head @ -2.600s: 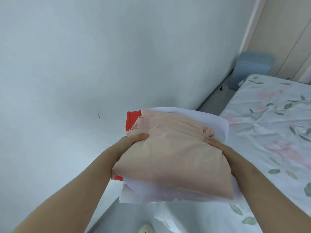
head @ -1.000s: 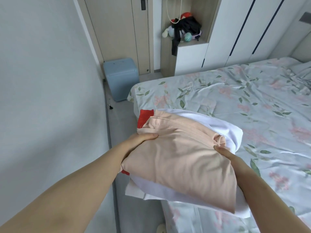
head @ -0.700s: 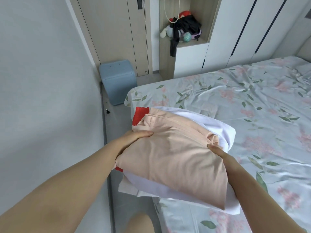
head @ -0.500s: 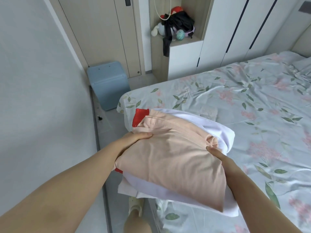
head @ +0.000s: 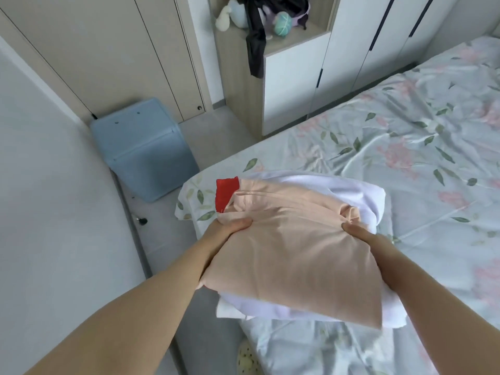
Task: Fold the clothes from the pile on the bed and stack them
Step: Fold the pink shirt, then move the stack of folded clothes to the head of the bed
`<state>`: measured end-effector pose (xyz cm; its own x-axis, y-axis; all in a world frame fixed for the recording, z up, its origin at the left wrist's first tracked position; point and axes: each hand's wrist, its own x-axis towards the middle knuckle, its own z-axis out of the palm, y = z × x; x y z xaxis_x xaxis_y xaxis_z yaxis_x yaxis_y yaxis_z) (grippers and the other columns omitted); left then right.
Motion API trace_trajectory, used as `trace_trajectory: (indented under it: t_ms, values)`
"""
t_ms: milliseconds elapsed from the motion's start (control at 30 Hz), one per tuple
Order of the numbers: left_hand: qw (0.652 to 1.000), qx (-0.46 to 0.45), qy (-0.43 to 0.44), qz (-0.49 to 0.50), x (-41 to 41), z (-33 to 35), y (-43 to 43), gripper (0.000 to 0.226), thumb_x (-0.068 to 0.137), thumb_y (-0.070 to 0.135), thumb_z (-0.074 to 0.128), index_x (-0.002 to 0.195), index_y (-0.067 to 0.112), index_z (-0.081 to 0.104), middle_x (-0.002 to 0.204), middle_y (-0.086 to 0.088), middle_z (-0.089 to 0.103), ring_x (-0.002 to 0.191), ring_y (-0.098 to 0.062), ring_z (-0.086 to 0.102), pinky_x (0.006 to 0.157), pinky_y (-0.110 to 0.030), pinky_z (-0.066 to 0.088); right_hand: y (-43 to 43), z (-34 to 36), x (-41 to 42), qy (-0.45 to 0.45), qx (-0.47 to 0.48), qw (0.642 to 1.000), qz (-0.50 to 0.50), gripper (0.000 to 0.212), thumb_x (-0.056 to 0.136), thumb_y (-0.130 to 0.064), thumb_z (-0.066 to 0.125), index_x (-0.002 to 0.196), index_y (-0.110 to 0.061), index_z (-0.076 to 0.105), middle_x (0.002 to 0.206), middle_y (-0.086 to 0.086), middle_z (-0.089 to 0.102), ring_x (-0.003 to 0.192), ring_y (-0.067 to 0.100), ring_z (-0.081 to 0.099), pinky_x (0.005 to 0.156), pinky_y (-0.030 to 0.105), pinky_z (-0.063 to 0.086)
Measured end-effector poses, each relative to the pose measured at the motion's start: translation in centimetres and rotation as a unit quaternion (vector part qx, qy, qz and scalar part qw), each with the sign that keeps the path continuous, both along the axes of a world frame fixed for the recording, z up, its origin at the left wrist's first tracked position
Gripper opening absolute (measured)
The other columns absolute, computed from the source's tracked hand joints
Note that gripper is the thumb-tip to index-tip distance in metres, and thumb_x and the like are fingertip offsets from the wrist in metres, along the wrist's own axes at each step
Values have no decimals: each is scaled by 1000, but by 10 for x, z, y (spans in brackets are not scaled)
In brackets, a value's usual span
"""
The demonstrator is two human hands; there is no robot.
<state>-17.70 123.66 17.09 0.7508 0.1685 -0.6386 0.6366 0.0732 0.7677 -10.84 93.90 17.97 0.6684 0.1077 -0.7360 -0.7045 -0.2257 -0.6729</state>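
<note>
I carry a stack of folded clothes between both hands over the near left corner of the bed (head: 422, 201). A peach garment (head: 292, 253) lies on top, a white garment (head: 359, 196) is under it, and a red piece (head: 226, 193) sticks out at the far left. My left hand (head: 224, 234) grips the stack's left side, thumb on top of the peach cloth. My right hand (head: 365, 239) grips the right side the same way. The fingers of both hands are hidden under the stack.
The bed has a floral sheet and fills the right side. A blue bin (head: 143, 150) stands on the floor by the wall corner. A shelf niche (head: 270, 20) with soft toys and a dark garment sits beside white wardrobe doors (head: 378, 36). A slipper (head: 247, 358) shows below.
The view has swung from the bare wall round to the bed and tilted down. The stack, held the same way in both hands, now hangs over the bed's corner.
</note>
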Motion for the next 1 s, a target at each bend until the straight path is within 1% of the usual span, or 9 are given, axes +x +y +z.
trace_trajectory:
  t_ms: [167, 300, 467, 533, 600, 667, 733, 900, 1000]
  values:
    - [999, -26, 14, 41, 25, -38, 22, 28, 79, 32, 73, 105, 33, 62, 101, -1, 70, 94, -19, 66, 82, -30, 51, 37, -20, 48, -13, -30, 999, 11, 26, 80, -34, 70, 96, -14, 66, 90, 11, 70, 79, 25, 67, 62, 31, 47]
    - [999, 1, 23, -34, 56, -56, 42, 59, 57, 50, 79, 113, 36, 64, 106, 2, 71, 97, -19, 67, 92, -37, 50, 37, -56, 37, 15, -26, 998, -48, 41, 73, -44, 74, 102, -16, 67, 98, 10, 71, 92, 28, 67, 86, 38, 51]
    - [976, 100, 18, -191, 111, -52, 33, 55, 58, 47, 78, 110, 34, 65, 103, 7, 70, 96, -12, 64, 85, -28, 47, 28, -98, -11, 16, 18, 983, -180, 71, 43, -56, 77, 103, -20, 64, 102, 8, 68, 95, 7, 67, 96, 39, 42]
    - [962, 126, 21, -242, 125, -58, 22, 45, 65, 43, 82, 105, 33, 64, 100, 10, 68, 98, -11, 63, 81, -25, 46, 26, -117, -46, 62, 56, 966, -246, 68, 48, -55, 80, 109, -29, 67, 112, 7, 68, 106, 18, 65, 100, 44, 42]
    - [931, 225, 34, -285, 128, -70, 10, 56, 68, 45, 80, 115, 30, 55, 108, 12, 61, 103, -12, 58, 82, -26, 44, 29, -133, -78, 107, 36, 956, -272, 74, 49, -56, 82, 117, -31, 64, 118, 8, 66, 108, 25, 63, 98, 45, 45]
    - [830, 425, 67, -355, 117, -90, -4, 91, 69, 53, 73, 143, 27, 25, 133, 3, 45, 123, -24, 44, 98, -39, 39, 36, -138, -99, 162, -63, 950, -259, 89, 51, -53, 85, 124, -13, 55, 114, 13, 64, 92, 27, 63, 75, 37, 52]
    - [771, 489, 81, -400, 95, -110, -22, 96, 75, 53, 64, 149, 28, 7, 149, -2, 28, 135, -29, 32, 105, -45, 32, 41, -140, -108, 208, -148, 932, -257, 83, 65, -38, 84, 128, -2, 44, 110, 15, 54, 82, 27, 53, 62, 34, 43]
    - [761, 495, 88, -409, 51, -126, -47, 67, 92, 52, 38, 149, 29, 11, 158, -2, 11, 145, -26, 7, 113, -46, 16, 44, -140, -107, 179, -155, 939, -250, 78, 80, -29, 73, 141, -10, 28, 125, 16, 45, 106, 31, 46, 89, 39, 40]
    - [754, 517, 62, -401, 39, -113, -57, 59, 94, 45, 40, 146, 23, 23, 155, -3, 20, 142, -26, 17, 109, -44, 23, 37, -132, -109, 153, -174, 953, -193, 87, 77, -32, 73, 146, -18, 23, 139, 15, 41, 125, 35, 41, 101, 45, 40]
